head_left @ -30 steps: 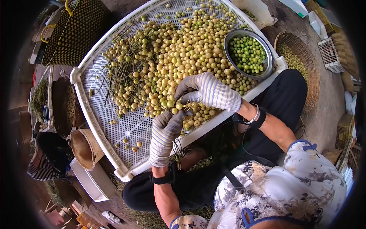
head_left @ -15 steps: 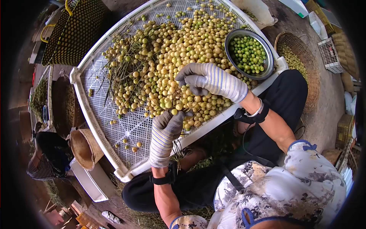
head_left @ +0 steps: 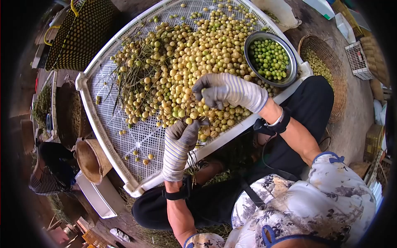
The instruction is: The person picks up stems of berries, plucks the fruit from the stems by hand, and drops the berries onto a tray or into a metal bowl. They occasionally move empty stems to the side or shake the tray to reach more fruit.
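Both hands wear striped, grey-fingered work gloves. My left hand (head_left: 180, 140), low at the tray's near edge, pinches a thin twig with yellowish round fruits (head_left: 189, 120) at its end. Up and to the right, my right hand (head_left: 229, 91) hovers over the pile with its fingers curled in; anything between them is hidden. Beneath both hands spreads a heap of small round yellow-green fruits (head_left: 215, 53), like gooseberries. The white perforated tray (head_left: 109, 128) holds them. At its right corner rests a metal bowl (head_left: 292, 78) of greener fruits.
Leafless twigs (head_left: 130, 68) mix with fruits on the tray's left. A wicker basket (head_left: 340, 95) of fruits stands at right. A yellow-black woven basket (head_left: 82, 35) is upper left, and a tan bucket (head_left: 93, 161) lower left. Another person (head_left: 51, 165) sits at far left.
My right hand has turned slightly and its fingers have curled further inward, a little lower over the pile. The left hand keeps its place on the twig.
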`<state>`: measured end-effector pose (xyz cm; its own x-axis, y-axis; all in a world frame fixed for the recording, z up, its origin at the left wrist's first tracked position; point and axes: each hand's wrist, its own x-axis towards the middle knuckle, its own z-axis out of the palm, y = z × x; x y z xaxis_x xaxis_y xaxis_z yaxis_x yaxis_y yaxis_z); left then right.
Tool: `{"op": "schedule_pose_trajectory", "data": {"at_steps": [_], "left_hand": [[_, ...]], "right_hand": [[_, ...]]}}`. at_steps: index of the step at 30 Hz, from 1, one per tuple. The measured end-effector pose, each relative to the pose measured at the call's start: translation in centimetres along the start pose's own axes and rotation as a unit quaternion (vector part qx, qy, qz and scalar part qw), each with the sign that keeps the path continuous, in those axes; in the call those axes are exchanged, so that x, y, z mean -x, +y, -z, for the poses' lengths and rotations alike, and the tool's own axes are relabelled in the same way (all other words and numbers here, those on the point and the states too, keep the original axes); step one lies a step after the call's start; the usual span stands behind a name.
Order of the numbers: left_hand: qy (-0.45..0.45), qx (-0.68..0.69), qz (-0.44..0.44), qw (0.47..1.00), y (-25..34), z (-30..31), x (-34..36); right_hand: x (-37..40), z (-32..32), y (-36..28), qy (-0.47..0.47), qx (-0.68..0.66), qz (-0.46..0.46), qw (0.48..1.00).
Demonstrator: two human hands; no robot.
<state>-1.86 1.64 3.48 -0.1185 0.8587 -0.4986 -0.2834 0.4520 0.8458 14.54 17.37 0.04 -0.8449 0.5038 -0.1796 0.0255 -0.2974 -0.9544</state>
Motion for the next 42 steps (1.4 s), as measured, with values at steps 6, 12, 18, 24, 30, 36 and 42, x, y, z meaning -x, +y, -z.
{"op": "schedule_pose_trajectory", "data": {"at_steps": [6,12,18,24,30,36,42], "left_hand": [[0.050,-0.110,-0.118,0.986,-3.2,0.2,-1.1],[0.087,-0.096,-0.033,0.991,-1.7,-0.3,-0.5],[0.082,-0.152,-0.152,0.973,-3.0,-0.3,-1.0],[0.081,-0.120,-0.047,0.988,-1.8,-0.6,-0.4],[0.079,-0.050,-0.009,0.996,-0.6,-0.8,-0.2],[0.052,-0.011,-0.022,0.998,-0.8,-0.4,-0.2],[0.058,-0.082,-0.035,0.994,-0.3,-1.2,-0.1]], "right_hand": [[-0.1,-3.1,1.1,-0.017,0.321,0.085,0.943],[-0.1,-3.6,1.3,0.006,0.264,0.077,0.962],[0.1,-3.9,1.3,0.003,0.289,0.083,0.954],[-0.1,-3.9,1.8,0.006,0.207,0.016,0.978],[-0.1,-2.6,3.0,-0.045,-0.089,-0.021,0.995],[-0.8,-0.7,0.5,0.087,0.014,0.031,0.996],[-2.0,0.6,-1.9,0.213,0.513,0.335,0.761]]}}
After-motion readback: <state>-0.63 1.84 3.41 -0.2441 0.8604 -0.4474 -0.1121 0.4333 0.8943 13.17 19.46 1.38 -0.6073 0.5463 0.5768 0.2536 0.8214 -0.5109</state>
